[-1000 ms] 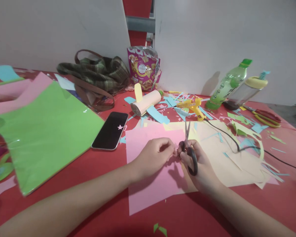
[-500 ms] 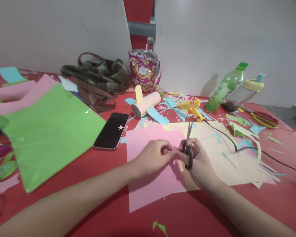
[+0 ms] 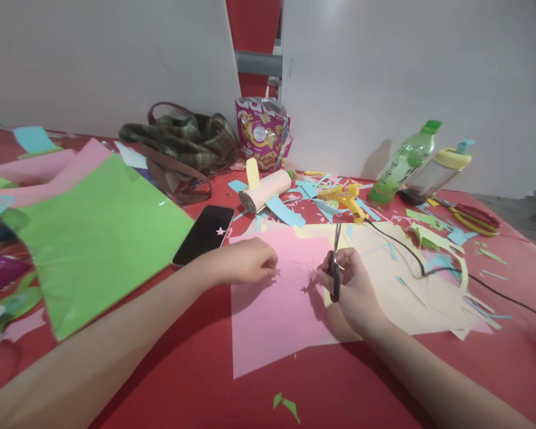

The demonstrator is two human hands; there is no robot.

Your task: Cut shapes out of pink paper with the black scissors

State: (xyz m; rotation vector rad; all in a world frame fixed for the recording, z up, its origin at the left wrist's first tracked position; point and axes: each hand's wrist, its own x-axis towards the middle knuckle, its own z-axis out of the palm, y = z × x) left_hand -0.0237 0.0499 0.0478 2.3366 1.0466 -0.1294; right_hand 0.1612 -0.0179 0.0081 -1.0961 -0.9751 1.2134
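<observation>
Fingertips of your left hand [image 3: 245, 261] press together on what looks like a small pink scrap [image 3: 276, 274], too small to make out its shape. Your right hand [image 3: 355, 286] grips the scissors [image 3: 336, 280] at their black handles; their long axis runs away from you, blades pointing toward the yellow glue gun [image 3: 346, 199], seen too edge-on to tell if parted. The scissors are right of the scrap, with bare pink sheet [image 3: 268, 325] between your two hands. Beyond your left hand, toward its left, a pink star [image 3: 221, 231] lies on the phone [image 3: 201, 235]; that left hand is the nearer one.
</observation>
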